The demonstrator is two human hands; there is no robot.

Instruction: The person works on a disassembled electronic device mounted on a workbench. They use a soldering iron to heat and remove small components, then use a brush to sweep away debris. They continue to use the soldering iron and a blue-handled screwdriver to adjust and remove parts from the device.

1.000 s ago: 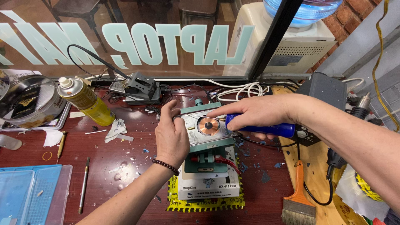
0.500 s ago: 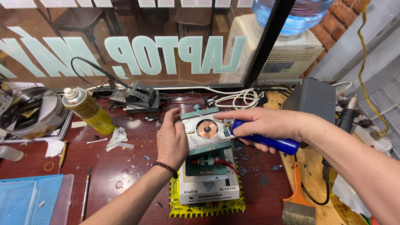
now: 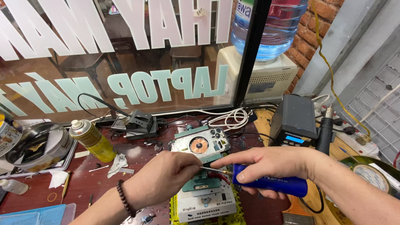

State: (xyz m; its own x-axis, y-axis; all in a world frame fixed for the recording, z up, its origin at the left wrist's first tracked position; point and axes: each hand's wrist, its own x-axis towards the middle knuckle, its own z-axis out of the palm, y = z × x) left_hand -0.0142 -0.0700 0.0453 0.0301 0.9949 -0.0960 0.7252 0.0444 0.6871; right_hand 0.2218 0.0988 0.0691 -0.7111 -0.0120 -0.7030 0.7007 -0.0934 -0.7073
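Right hand (image 3: 266, 164) wrapped tight around blue screwdriver (image 3: 271, 182), metal tip pointing left. Left hand (image 3: 164, 175) pinching fingertips together at that tip, grip closed on it, just above green clamp stand (image 3: 204, 196) at counter (image 3: 83, 183) centre. Opened phone back (image 3: 200, 146) lying on stand behind hands; yellow spray can (image 3: 89, 139) well off left.

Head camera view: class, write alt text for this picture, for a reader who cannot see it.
A right hand holds a blue-handled screwdriver, its tip meeting the left hand above an opened phone clamped on a repair fixture. Around them on the dark red bench stand a yellow spray can, white cables and a dark soldering station.
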